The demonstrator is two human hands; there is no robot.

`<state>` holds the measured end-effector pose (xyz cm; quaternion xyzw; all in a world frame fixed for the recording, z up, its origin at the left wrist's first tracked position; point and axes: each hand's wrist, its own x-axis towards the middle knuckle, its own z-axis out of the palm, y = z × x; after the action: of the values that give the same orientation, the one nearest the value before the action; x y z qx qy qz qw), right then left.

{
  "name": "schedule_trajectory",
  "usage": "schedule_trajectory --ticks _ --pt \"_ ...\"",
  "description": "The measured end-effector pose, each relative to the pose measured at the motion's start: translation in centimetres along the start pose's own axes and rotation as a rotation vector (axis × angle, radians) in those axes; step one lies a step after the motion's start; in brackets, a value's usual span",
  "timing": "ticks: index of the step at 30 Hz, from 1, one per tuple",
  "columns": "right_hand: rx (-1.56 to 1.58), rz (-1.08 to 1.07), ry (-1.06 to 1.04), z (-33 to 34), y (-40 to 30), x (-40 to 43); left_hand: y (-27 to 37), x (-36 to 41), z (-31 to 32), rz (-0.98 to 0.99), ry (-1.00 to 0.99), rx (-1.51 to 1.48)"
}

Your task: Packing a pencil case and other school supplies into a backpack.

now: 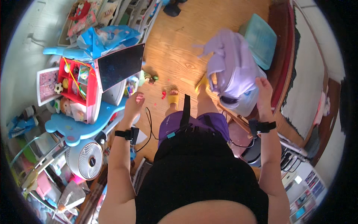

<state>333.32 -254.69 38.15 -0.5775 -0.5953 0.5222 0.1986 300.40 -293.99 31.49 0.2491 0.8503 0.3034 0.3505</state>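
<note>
My left hand [135,103] is raised over the floor with curled fingers, beside a pink-framed flat panel with a dark face [121,67]; whether it is fully closed or grips anything does not show. At the right, my right hand [263,91] is next to a lavender bag, perhaps a backpack [232,64], its fingertips near the bag's edge; contact is unclear. The bag is slightly blurred and rests on or over a translucent plastic bin [247,103]. A dark opening shows at the bag's lower end. Each wrist bears a black strap with a small device.
A teal translucent box [258,42] stands behind the bag. On the left are a blue table [84,126], a red compartment tray with small toys [91,98] and a white fan [85,159]. Small red pieces [164,95] and a black cable [149,120] lie on the wooden floor.
</note>
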Motion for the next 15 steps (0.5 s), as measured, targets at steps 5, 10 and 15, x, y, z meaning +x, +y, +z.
schedule_trajectory --ticks 5,10,15 --pt "0.049 0.108 -0.124 0.7 -3.4 11.6 -0.3 -0.4 3.0 -0.214 0.076 -0.039" --pt "-0.061 0.243 -0.212 0.6 -4.4 23.2 0.8 -2.4 7.9 -0.533 0.169 -0.093" --pt "-0.025 0.390 -0.393 0.6 -6.7 32.3 3.6 -3.0 12.6 -0.741 0.235 -0.201"
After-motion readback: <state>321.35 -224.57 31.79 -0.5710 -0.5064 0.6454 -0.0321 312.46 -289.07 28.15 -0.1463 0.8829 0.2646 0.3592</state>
